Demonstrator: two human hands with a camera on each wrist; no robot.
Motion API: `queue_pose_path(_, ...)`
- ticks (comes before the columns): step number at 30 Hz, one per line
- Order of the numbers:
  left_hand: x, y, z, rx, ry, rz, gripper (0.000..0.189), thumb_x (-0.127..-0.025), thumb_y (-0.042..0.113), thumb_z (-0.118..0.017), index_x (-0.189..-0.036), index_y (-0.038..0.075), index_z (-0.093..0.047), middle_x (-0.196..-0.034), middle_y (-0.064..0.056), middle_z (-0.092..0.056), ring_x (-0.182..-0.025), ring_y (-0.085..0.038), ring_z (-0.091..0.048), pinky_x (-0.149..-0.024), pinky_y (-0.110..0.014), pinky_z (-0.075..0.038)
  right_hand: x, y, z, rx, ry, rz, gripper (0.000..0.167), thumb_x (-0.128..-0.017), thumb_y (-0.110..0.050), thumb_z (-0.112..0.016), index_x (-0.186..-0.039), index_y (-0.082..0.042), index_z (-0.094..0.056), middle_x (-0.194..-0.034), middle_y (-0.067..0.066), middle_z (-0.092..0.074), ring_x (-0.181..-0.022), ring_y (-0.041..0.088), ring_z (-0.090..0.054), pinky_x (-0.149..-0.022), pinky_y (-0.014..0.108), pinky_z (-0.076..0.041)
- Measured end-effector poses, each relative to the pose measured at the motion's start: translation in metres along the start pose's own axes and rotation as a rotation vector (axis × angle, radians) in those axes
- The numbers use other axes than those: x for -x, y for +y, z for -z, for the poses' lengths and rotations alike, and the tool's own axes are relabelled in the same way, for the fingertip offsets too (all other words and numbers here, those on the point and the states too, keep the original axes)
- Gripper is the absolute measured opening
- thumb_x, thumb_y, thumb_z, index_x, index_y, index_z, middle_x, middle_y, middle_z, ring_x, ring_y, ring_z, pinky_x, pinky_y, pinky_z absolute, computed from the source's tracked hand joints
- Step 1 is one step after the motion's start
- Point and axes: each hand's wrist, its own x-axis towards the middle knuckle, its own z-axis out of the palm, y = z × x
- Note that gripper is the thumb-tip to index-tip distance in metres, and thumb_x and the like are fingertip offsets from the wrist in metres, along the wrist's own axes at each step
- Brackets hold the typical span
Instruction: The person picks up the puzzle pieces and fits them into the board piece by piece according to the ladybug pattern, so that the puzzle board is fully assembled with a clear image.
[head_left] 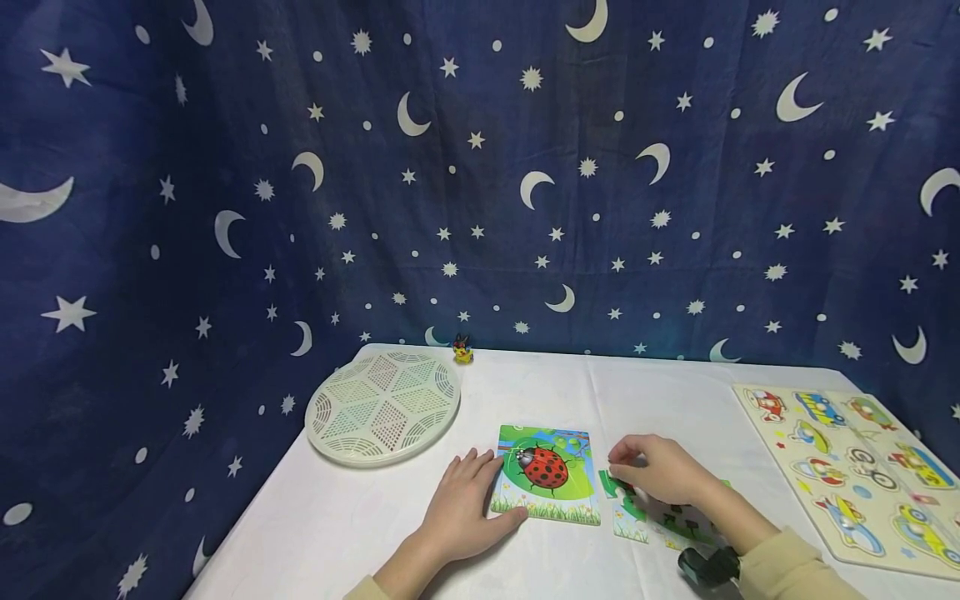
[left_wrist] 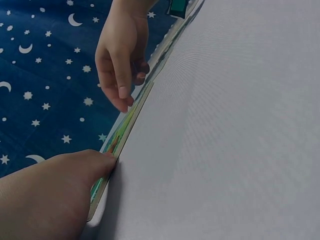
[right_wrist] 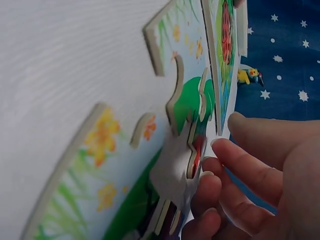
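A square ladybug puzzle board (head_left: 551, 492) lies flat in the middle of the white table. My left hand (head_left: 467, 504) rests at its left side with straight fingers, the thumb (left_wrist: 100, 162) touching the near edge. Right of the board are loose jigsaw pieces, among them a grass-and-flowers piece (head_left: 630, 523) and a small green piece (head_left: 607, 485). Over these hovers my right hand (head_left: 652, 468), fingers loosely bent, fingertips close to the green piece. Nothing shows between thumb and fingers in the right wrist view. The right forearm and hand partly hide the other pieces.
A pale round woven-pattern tray (head_left: 386, 408) sits at the back left. Behind it, near the far edge, stands a small yellow figurine (head_left: 462, 350). A wooden vehicle peg puzzle (head_left: 855, 475) lies at the right. A starry blue curtain (head_left: 495, 192) hangs behind the table.
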Motion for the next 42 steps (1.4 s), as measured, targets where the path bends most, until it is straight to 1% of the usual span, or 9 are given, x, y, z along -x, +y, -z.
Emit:
queue_pose_path(10, 0.009, 0.000, -0.004, 0.001, -0.010, 0.011, 0.080, -0.089, 0.064, -0.064, -0.146, 0.008, -0.056, -0.150, -0.013, -0.053, -0.145, -0.037, -0.039, -0.122, -0.054, -0.024, 0.012, 0.007, -0.005, -0.034, -0.055, -0.021, 0.028, -0.083, -0.027, -0.086, -0.104, -0.013, -0.073, -0.103, -0.003, -0.069, -0.097, 0.019, -0.063, -0.087, 0.049, -0.055)
queue_pose_path(14, 0.014, 0.000, -0.005, 0.002, -0.003, 0.009, 0.080, -0.089, 0.064, -0.064, -0.145, 0.007, -0.056, -0.149, -0.014, -0.053, -0.144, -0.038, -0.040, -0.122, -0.054, -0.025, 0.015, 0.009, -0.005, -0.028, -0.073, -0.036, 0.032, -0.079, -0.026, -0.089, -0.105, -0.014, -0.073, -0.104, -0.003, -0.069, -0.095, 0.019, -0.062, -0.087, 0.048, -0.055)
queue_pose_path(18, 0.018, -0.001, -0.007, 0.007, -0.003, 0.010, 0.080, -0.089, 0.063, -0.064, -0.145, 0.007, -0.057, -0.148, -0.014, -0.054, -0.143, -0.039, -0.041, -0.121, -0.055, -0.026, 0.017, 0.010, -0.007, -0.023, -0.094, -0.055, 0.032, -0.078, -0.022, -0.090, -0.103, -0.015, -0.073, -0.101, -0.004, -0.068, -0.089, 0.017, -0.059, -0.082, 0.043, -0.054)
queue_pose_path(22, 0.022, 0.000, -0.008, 0.012, -0.023, 0.032, 0.080, -0.090, 0.065, -0.063, -0.145, 0.007, -0.056, -0.149, -0.014, -0.053, -0.145, -0.038, -0.039, -0.122, -0.054, -0.024, 0.019, 0.009, -0.010, -0.037, -0.114, -0.078, 0.030, -0.077, -0.020, -0.090, -0.102, -0.015, -0.072, -0.097, -0.004, -0.067, -0.083, 0.018, -0.056, -0.075, 0.038, -0.050)
queue_pose_path(26, 0.025, -0.001, -0.009, 0.015, -0.026, 0.032, 0.081, -0.090, 0.065, -0.062, -0.145, 0.006, -0.056, -0.149, -0.015, -0.053, -0.144, -0.039, -0.039, -0.121, -0.055, -0.025, 0.019, 0.009, -0.012, -0.039, -0.120, -0.073, 0.029, -0.077, -0.018, -0.089, -0.100, -0.015, -0.071, -0.094, -0.004, -0.066, -0.081, 0.018, -0.055, -0.070, 0.035, -0.049)
queue_pose_path(30, 0.022, -0.001, -0.008, 0.010, -0.018, 0.021, 0.080, -0.091, 0.064, -0.063, -0.145, 0.005, -0.056, -0.149, -0.016, -0.052, -0.144, -0.040, -0.040, -0.121, -0.056, -0.025, 0.018, 0.010, -0.009, -0.034, -0.113, -0.030, 0.031, -0.077, -0.018, -0.090, -0.098, -0.014, -0.067, -0.092, -0.002, -0.063, -0.079, 0.018, -0.054, -0.067, 0.035, -0.046)
queue_pose_path(34, 0.014, -0.001, -0.003, 0.003, -0.019, 0.020, 0.080, -0.091, 0.064, -0.063, -0.147, 0.007, -0.055, -0.151, -0.015, -0.051, -0.145, -0.039, -0.038, -0.122, -0.055, -0.023, 0.015, 0.010, 0.000, -0.044, -0.100, 0.018, 0.034, -0.078, -0.017, -0.089, -0.099, -0.012, -0.063, -0.091, 0.000, -0.060, -0.076, 0.019, -0.051, -0.063, 0.034, -0.043)
queue_pose_path(38, 0.003, 0.000, 0.003, -0.013, -0.008, 0.007, 0.080, -0.091, 0.063, -0.062, -0.148, 0.008, -0.054, -0.152, -0.014, -0.050, -0.147, -0.038, -0.036, -0.123, -0.053, -0.022, 0.010, 0.009, 0.012, -0.059, -0.090, 0.028, 0.037, -0.079, -0.015, -0.089, -0.101, -0.010, -0.060, -0.091, 0.001, -0.061, -0.074, 0.019, -0.055, -0.059, 0.033, -0.047)
queue_pose_path(42, -0.003, 0.001, 0.005, -0.024, -0.019, -0.004, 0.081, -0.091, 0.062, -0.062, -0.149, 0.008, -0.052, -0.153, -0.014, -0.048, -0.148, -0.037, -0.034, -0.124, -0.052, -0.020, 0.008, 0.009, 0.020, -0.039, -0.086, 0.017, 0.036, -0.081, -0.014, -0.087, -0.102, -0.009, -0.058, -0.090, 0.001, -0.063, -0.073, 0.019, -0.056, -0.058, 0.034, -0.050)
